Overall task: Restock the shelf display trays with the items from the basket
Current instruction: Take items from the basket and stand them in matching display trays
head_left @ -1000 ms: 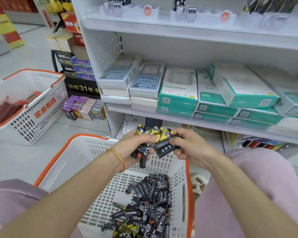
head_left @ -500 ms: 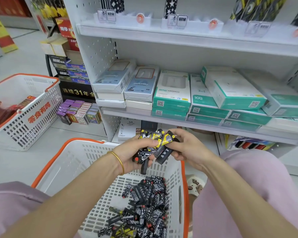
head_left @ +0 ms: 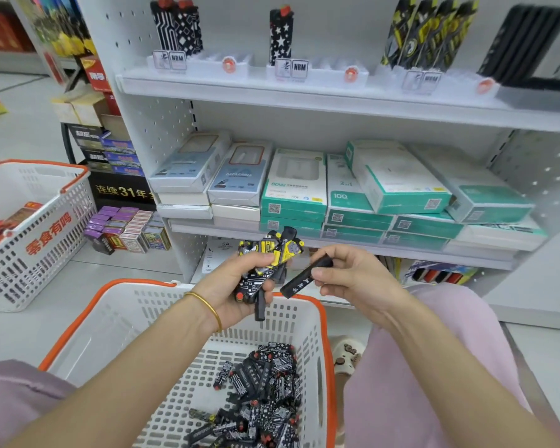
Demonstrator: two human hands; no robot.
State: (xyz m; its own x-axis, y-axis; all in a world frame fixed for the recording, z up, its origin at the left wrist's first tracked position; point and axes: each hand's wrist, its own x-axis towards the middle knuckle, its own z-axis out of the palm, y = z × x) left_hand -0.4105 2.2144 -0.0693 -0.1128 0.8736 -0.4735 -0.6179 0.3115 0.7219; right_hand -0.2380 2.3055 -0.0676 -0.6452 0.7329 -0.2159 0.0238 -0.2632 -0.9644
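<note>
While the left hand grips a bunch of packets above the basket, the right hand pinches one black packet beside it; loose packets lie in the basket.

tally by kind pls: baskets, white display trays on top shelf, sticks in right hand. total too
Baskets: 2, near basket and left basket
White display trays: 3
Black stick held by right hand: 1
Total: 6
Bundle in left hand: overlapping, not counted
</note>
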